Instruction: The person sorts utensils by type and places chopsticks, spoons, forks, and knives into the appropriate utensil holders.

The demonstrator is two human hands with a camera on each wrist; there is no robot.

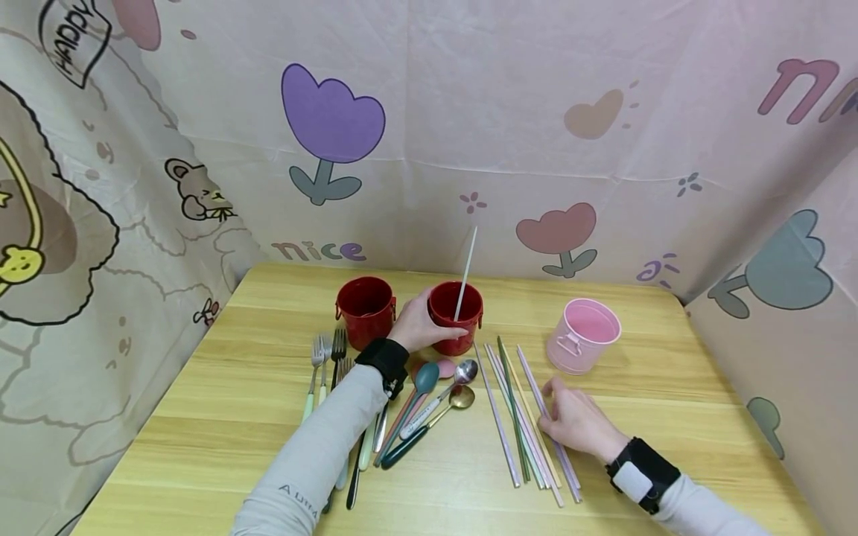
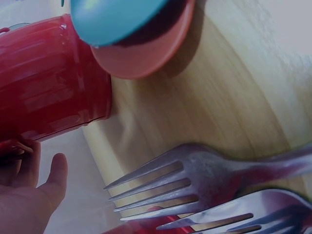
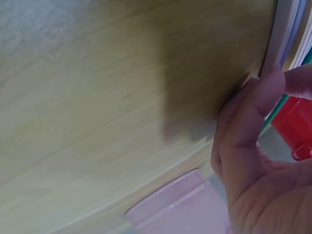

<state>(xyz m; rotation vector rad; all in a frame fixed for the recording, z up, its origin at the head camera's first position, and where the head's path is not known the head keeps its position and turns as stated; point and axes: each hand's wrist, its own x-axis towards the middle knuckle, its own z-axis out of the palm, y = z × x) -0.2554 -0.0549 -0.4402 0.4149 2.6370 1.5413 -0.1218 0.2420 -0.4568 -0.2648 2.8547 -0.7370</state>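
Note:
My left hand grips the side of the middle red bucket, thumb across its front. A pale chopstick leans upright inside that bucket. In the left wrist view the left hand is at the bucket's side handle. On the right, my right hand pinches a lavender chopstick lying at the right edge of a loose group with a green chopstick and a yellow one. In the right wrist view the thumb and fingers of the right hand meet at the stick.
Another red bucket stands to the left, and a pink bucket to the right. Several forks lie at the left. Spoons, including a teal spoon and a gold one, lie in front of the middle bucket on the wooden table.

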